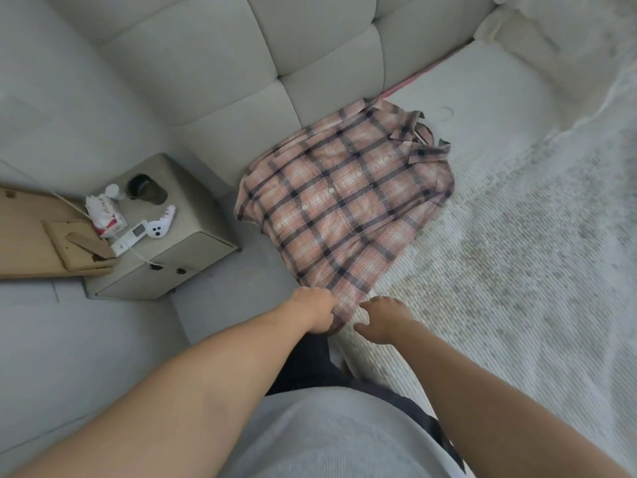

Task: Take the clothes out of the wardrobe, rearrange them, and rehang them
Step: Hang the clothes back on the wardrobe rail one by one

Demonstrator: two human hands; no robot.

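Pink-and-navy plaid button-up shirt [344, 198] lies flat on the white ribbed bedspread [499, 270], collar toward the padded headboard, apparently on a white hanger [443, 115]. My left hand [315, 315] pinches the hem; my right hand [381, 319] hovers beside it, fingers loose, holding nothing. Best: grip both hem corners, pull evenly, smooth the wrinkles.

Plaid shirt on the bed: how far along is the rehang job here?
Done: the plaid shirt is out of the wardrobe and spread on the bed, with a white hanger hook showing at its collar. In hand: the left hand grips the hem; the right hand hovers open beside it. Left: finish arranging and rehang; no wardrobe in view.
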